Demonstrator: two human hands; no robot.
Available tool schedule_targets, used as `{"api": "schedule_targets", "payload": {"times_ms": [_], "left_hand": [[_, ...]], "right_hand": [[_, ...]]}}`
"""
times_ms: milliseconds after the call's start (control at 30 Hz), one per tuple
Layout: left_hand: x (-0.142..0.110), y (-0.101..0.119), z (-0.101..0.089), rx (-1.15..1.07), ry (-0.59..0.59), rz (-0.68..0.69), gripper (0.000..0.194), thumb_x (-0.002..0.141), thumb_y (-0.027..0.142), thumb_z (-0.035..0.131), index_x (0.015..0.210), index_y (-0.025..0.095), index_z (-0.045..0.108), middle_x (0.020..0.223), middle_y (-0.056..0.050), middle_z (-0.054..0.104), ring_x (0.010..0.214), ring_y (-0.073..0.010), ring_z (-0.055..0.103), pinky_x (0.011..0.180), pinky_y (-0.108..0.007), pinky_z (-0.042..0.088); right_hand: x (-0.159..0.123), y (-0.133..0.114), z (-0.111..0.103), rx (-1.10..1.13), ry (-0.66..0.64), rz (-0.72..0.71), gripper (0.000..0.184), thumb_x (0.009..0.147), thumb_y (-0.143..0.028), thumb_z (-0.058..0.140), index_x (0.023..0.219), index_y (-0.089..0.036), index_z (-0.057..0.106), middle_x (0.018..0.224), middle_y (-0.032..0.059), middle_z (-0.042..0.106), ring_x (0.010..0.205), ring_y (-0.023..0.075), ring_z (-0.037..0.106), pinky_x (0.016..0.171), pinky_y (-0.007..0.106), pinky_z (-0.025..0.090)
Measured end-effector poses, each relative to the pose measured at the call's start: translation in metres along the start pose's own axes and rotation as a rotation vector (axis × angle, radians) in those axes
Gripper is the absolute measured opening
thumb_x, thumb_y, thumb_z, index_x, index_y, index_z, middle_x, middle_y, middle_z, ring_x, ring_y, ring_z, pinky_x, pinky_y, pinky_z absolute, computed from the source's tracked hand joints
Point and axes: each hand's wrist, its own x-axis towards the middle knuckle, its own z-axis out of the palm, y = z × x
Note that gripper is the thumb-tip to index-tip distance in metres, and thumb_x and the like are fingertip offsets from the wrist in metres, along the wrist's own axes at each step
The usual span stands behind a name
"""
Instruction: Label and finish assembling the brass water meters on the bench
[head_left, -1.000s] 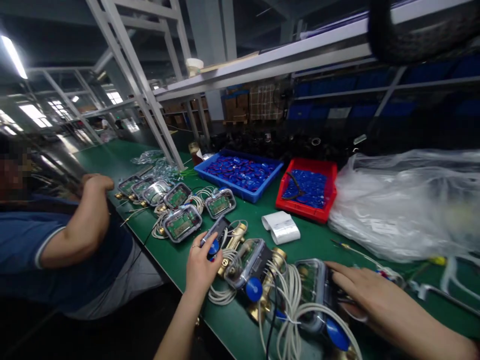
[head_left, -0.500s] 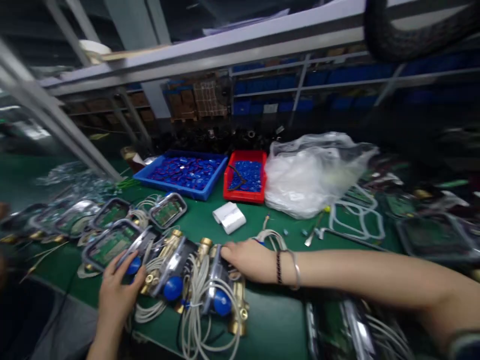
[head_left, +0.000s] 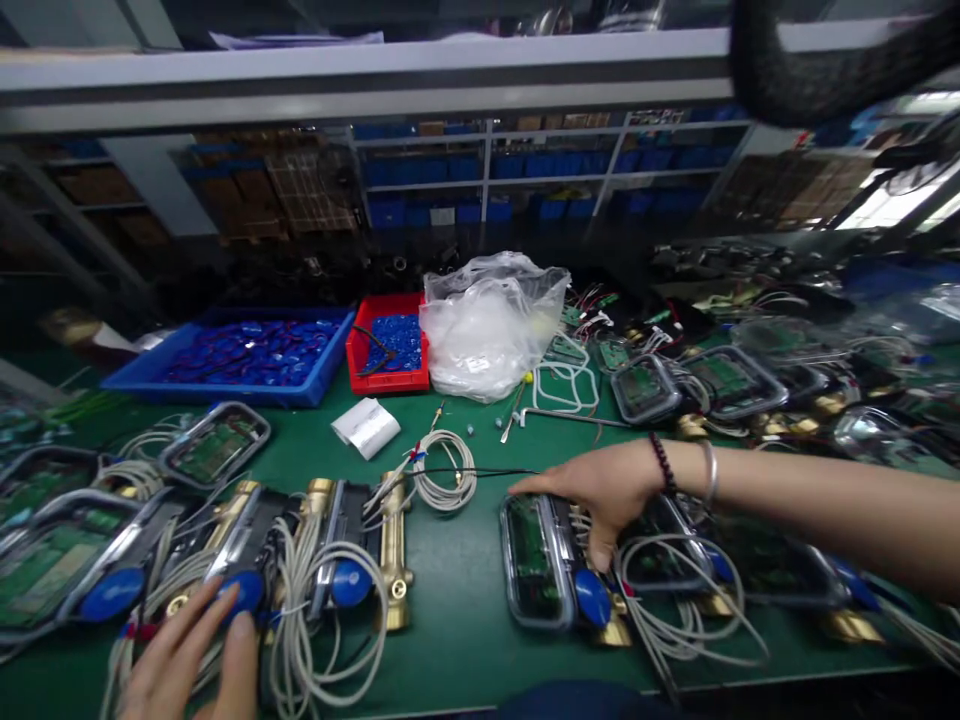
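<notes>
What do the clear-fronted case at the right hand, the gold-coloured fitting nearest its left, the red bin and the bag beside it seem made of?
Clear-fronted case: probably glossy transparent plastic; the green inside shows through.
Gold-coloured fitting: likely brass, judging by its yellowish metallic shine.
Red bin: apparently moulded plastic, evenly coloured.
Bag: most likely thin plastic film, see-through and crinkled.
</notes>
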Motion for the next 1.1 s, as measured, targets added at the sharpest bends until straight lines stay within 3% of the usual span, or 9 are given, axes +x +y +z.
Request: {"api": "schedule_targets", "payload": {"times_ms": [133,267,400,467,533,700,800,900,1100], "left_hand": [[0.015,0.054,0.015,0.024,-0.013,0.134,0.021,0.082,0.020,0.060,0.102,0.020,0.068,0.109,-0.006,0.067,0.097,-0.0188,0.063,0.097,-0.032,0.044],[0.042,0.059,0.028,0.004,-0.145,0.092,0.024,0.085,0.030,0.053,0.101,0.021,0.068,0.106,-0.005,0.068,0.098,-0.0192,0.063,0.092,-0.031,0.047],[0.090,0.050,0.046,-0.019,-0.544,-0.256,0.036,0.082,0.038,0.050,0.106,0.019,0.068,0.111,-0.007,0.068,0.107,-0.0242,0.060,0.096,-0.037,0.045],[0.114,0.045,0.063,-0.026,-0.716,-0.406,0.040,0.080,0.035,0.050,0.112,0.016,0.065,0.109,-0.008,0.069,0.101,-0.0245,0.063,0.092,-0.035,0.047],[0.132,0.039,0.084,-0.027,-0.793,-0.466,0.045,0.076,0.030,0.055,0.117,0.013,0.062,0.096,-0.009,0.073,0.087,-0.0244,0.067,0.081,-0.033,0.050],[0.140,0.026,0.134,-0.027,-0.811,-0.527,0.075,0.066,0.017,0.067,0.136,0.009,0.043,0.095,-0.012,0.072,0.088,-0.0276,0.067,0.082,-0.035,0.048],[0.135,0.021,0.144,-0.113,-0.792,-0.533,0.070,0.063,0.012,0.068,0.131,0.013,0.050,0.100,-0.009,0.072,0.091,-0.0236,0.066,0.085,-0.031,0.047],[0.134,0.020,0.142,-0.224,-0.738,-0.562,0.055,0.066,0.011,0.064,0.120,0.010,0.059,0.096,-0.009,0.072,0.079,-0.0210,0.066,0.077,-0.030,0.050],[0.135,0.031,0.135,-0.479,-0.552,-0.616,0.043,0.071,0.018,0.060,0.113,0.011,0.064,0.090,-0.008,0.073,0.073,-0.0180,0.066,0.068,-0.027,0.051]], "right_hand": [[0.016,-0.010,0.030,0.128,0.104,-0.083,0.082,0.050,-0.021,0.087,0.126,-0.024,0.057,0.113,0.0074,0.064,0.101,0.0276,0.060,0.082,0.029,0.046],[0.039,-0.031,0.036,0.125,0.175,-0.057,0.074,0.053,-0.026,0.085,0.122,-0.020,0.059,0.101,0.0077,0.067,0.088,0.0263,0.063,0.071,0.028,0.046],[0.056,-0.044,0.002,0.015,0.099,-0.129,0.060,0.054,-0.029,0.086,0.111,-0.022,0.068,0.088,0.0056,0.070,0.078,0.0255,0.065,0.063,0.027,0.045],[0.073,-0.044,-0.023,0.023,0.176,-0.148,0.038,0.063,-0.031,0.082,0.099,-0.022,0.072,0.084,0.0043,0.070,0.077,0.0240,0.065,0.065,0.028,0.045],[0.101,-0.040,-0.042,0.068,0.339,-0.129,0.024,0.079,-0.028,0.070,0.101,-0.019,0.070,0.092,0.0059,0.069,0.084,0.0228,0.064,0.074,0.031,0.046],[0.196,-0.030,-0.046,0.243,0.522,-0.105,0.022,0.091,-0.026,0.059,0.108,-0.014,0.060,0.099,0.0055,0.063,0.088,0.0177,0.061,0.084,0.039,0.050],[0.235,-0.029,-0.034,0.382,0.570,-0.117,0.022,0.092,-0.029,0.058,0.107,-0.012,0.059,0.096,0.0047,0.062,0.082,0.0162,0.062,0.076,0.035,0.054],[0.247,-0.032,-0.027,0.499,0.618,-0.179,0.020,0.092,-0.027,0.058,0.105,-0.012,0.059,0.092,0.0037,0.062,0.078,0.0147,0.062,0.072,0.033,0.054],[0.225,-0.037,-0.029,0.623,0.719,-0.324,0.023,0.084,-0.018,0.067,0.105,-0.012,0.062,0.087,0.0028,0.065,0.079,0.0157,0.063,0.076,0.034,0.053]]}}
